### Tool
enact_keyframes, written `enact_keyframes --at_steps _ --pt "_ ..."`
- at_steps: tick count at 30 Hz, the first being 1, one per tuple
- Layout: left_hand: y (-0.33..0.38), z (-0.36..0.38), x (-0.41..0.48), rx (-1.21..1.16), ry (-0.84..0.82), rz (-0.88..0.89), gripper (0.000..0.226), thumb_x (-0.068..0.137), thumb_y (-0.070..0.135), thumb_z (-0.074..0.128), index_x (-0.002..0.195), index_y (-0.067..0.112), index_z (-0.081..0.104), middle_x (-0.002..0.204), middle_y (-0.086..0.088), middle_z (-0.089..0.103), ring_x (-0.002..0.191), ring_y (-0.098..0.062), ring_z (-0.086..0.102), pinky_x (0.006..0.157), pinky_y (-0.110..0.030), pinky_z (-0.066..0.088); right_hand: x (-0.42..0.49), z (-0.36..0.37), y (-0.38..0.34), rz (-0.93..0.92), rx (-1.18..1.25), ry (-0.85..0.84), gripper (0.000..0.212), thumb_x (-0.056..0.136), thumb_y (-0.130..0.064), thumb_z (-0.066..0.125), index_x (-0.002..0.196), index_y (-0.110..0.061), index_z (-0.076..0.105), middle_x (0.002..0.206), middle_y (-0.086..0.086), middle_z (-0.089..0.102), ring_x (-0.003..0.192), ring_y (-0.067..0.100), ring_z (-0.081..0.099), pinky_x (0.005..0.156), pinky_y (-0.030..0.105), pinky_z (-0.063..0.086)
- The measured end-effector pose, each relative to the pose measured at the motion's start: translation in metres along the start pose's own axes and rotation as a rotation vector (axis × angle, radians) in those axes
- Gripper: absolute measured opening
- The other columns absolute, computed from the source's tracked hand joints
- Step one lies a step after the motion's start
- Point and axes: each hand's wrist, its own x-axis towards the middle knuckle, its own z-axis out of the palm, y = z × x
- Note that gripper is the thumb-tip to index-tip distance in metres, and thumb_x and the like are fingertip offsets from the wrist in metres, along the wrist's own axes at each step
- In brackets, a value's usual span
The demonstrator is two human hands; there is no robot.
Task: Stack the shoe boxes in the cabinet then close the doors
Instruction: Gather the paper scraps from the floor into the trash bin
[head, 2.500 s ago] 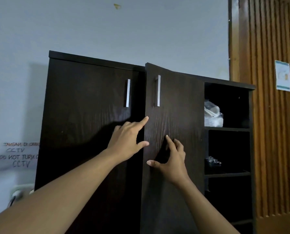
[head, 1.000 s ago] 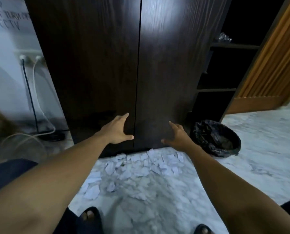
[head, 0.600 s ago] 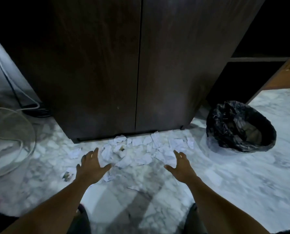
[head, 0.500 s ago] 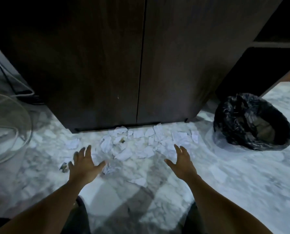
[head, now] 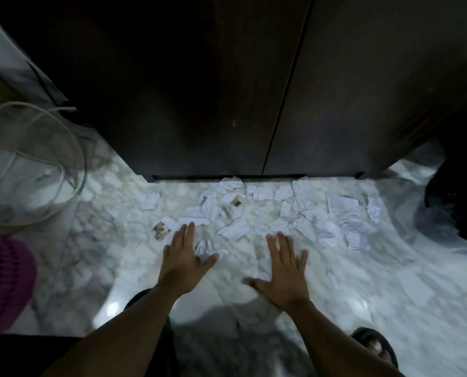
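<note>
The cabinet (head: 199,77) stands straight ahead of my left hand (head: 184,265) and right hand (head: 281,278). Its two doors (head: 363,91) meet in one upright seam; I judge them closed. The shoe boxes I cannot see, and the cabinet top is cut off. Paper scraps (head: 235,229) lie between. Both hands are spread, empty, equally near.

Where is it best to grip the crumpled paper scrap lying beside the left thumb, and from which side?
Likely pinch its raised folds from above. The crumpled paper scrap looks bunched up off the floor, unlike the flat scraps nearer the cabinet, so the folds give purchase. The left hand is closest, open, thumb beside it.
</note>
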Motion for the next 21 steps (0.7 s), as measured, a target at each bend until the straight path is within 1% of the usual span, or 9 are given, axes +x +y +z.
enact_keyframes --at_steps 3,5,8,10,13,15,16,19,21 --pt "-0.003 -0.002 0.003 0.034 0.151 0.052 0.106 0.076 0.089 0.030 0.157 0.023 0.013 0.165 -0.004 0.018 0.152 -0.024 0.013 0.122 -0.050 0.018 0.028 -0.013 -0.011 0.039 0.054 0.127 0.122 0.068 -0.097 0.039 0.147 -0.039 -0.035 0.161 -0.002 -0.032 0.151 0.025 -0.027 0.117 0.061 -0.016" --pt "-0.014 -0.009 0.010 0.042 0.240 -0.022 0.113 0.070 0.090 0.037 0.157 0.023 0.011 0.165 -0.005 0.014 0.153 -0.027 0.007 0.122 -0.055 0.010 0.044 -0.021 -0.015 0.001 0.027 0.136 0.130 0.061 -0.101 0.039 0.152 -0.038 -0.028 0.163 -0.002 -0.030 0.151 0.026 -0.027 0.114 0.061 -0.020" --pt "-0.031 -0.022 0.025 -0.035 0.206 -0.244 0.138 0.053 0.096 0.054 0.158 0.028 -0.003 0.167 -0.002 -0.002 0.153 -0.029 -0.007 0.119 -0.058 0.002 0.054 -0.018 -0.008 0.020 0.080 0.140 0.137 0.054 -0.105 0.037 0.156 -0.033 -0.019 0.165 -0.001 -0.024 0.152 0.025 -0.025 0.116 0.060 -0.018" --pt "-0.033 -0.022 0.031 -0.100 0.136 -0.319 0.141 0.047 0.097 0.053 0.157 0.032 -0.008 0.167 -0.001 -0.005 0.153 -0.028 -0.010 0.120 -0.058 0.001 0.051 -0.010 -0.003 0.002 0.097 0.140 0.133 0.060 -0.103 0.035 0.159 -0.027 -0.009 0.168 0.001 -0.014 0.153 0.022 -0.019 0.121 0.059 -0.012" --pt "-0.029 -0.009 0.024 -0.058 0.099 -0.192 0.137 0.050 0.100 0.047 0.157 0.031 -0.006 0.167 0.003 -0.003 0.153 -0.022 -0.011 0.121 -0.057 -0.002 0.044 0.003 -0.006 -0.168 0.032 0.139 0.116 0.074 -0.096 0.033 0.161 -0.024 0.006 0.169 0.001 -0.001 0.155 0.018 -0.012 0.124 0.057 0.000" --pt "-0.026 -0.002 0.016 -0.049 0.110 -0.085 0.136 0.052 0.100 0.048 0.157 0.027 -0.001 0.167 0.003 0.003 0.154 -0.018 -0.007 0.122 -0.055 0.000 0.044 0.006 -0.010 -0.276 0.068 0.177 0.105 0.083 -0.088 0.037 0.160 -0.022 0.012 0.169 0.001 0.002 0.156 0.019 -0.006 0.123 0.058 0.007" --pt "-0.027 0.000 0.014 -0.036 0.126 -0.044 0.136 0.052 0.100 0.046 0.157 0.027 0.001 0.167 0.003 0.004 0.154 -0.018 -0.005 0.123 -0.055 0.001 0.048 0.004 -0.012 -0.302 0.099 0.218 0.098 0.087 -0.083 0.037 0.160 -0.021 0.016 0.169 0.003 0.005 0.156 0.020 -0.003 0.124 0.058 0.008" --pt "-0.023 -0.008 0.030 0.045 0.216 0.012 0.130 0.057 0.100 0.040 0.158 0.026 0.003 0.167 0.001 0.003 0.154 -0.021 -0.007 0.120 -0.055 -0.004 0.076 -0.014 -0.017 -0.197 0.139 0.357 0.083 0.094 -0.074 0.031 0.157 -0.021 0.024 0.168 0.004 0.010 0.156 0.022 -0.001 0.124 0.054 -0.003" --pt "-0.012 -0.018 0.051 0.124 0.211 0.081 0.121 0.064 0.096 0.036 0.158 0.026 0.006 0.167 -0.001 0.003 0.154 -0.023 -0.007 0.119 -0.056 -0.006 0.102 -0.033 -0.021 -0.082 0.133 0.328 0.079 0.094 -0.074 0.027 0.156 -0.025 0.025 0.168 0.004 0.009 0.156 0.023 -0.005 0.121 0.053 -0.011"
